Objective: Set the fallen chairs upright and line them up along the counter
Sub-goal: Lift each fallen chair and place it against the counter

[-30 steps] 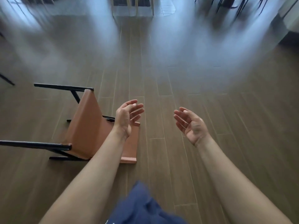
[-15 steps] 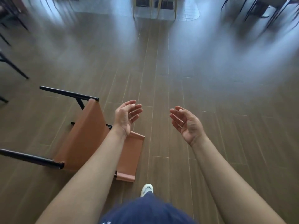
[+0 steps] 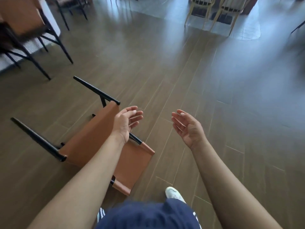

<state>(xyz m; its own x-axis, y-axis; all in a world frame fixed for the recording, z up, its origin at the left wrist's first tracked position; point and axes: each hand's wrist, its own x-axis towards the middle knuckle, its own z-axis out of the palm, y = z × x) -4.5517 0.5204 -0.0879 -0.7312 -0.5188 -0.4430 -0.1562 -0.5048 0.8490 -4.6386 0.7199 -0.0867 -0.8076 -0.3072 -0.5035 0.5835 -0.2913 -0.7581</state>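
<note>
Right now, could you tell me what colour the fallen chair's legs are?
The legs are black, clearest in the head view.

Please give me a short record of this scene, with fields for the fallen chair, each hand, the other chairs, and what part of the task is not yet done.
fallen chair: brown seat, black legs; lies on its side on the floor, legs pointing left
left hand: open, holds nothing, seen over the seat's edge
right hand: open, holds nothing, over bare floor right of the chair
other chairs: upright chair at far left, blurred; pale chairs at the far end
not yet done: fallen chair neither gripped nor raised
</note>
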